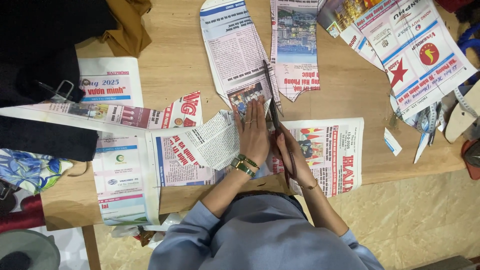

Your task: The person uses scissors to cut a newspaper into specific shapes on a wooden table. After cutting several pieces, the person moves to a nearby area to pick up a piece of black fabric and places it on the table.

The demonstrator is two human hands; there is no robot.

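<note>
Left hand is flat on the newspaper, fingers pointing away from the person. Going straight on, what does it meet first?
Probably the cut newspaper piece just beyond the left hand, its lower end at the fingertips; the scissors run alongside to the right.

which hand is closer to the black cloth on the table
Left. The left hand lies flat on the newspaper, on the side toward the black cloth; the right hand, holding scissors, is farther away.

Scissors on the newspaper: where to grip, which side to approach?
Grip the scissors by the handle end near the table's front edge, where the right hand holds them now. Come from the front: the blades point away, toward the far side, and the left hand lies flat alongside.
</note>
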